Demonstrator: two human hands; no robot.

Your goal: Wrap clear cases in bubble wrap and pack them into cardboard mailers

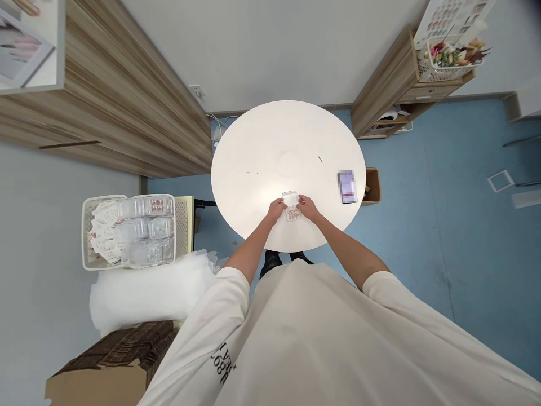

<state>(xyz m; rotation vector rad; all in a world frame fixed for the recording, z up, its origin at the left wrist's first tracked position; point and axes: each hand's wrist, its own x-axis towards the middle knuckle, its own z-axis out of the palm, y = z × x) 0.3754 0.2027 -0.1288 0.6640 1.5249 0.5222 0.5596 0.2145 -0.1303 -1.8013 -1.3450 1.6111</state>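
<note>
While the person stood at the round white table [270,146], the L hand [276,210] and R hand [307,207] held opposite sides of a clear plastic clamshell box [291,206] at the table's near edge, fingers closed in; exact pinch pts too small to tell. A blurred flat item [346,186] lay near the table's R rim; a basket of clear boxes [101,234] stood L of the table.
</note>
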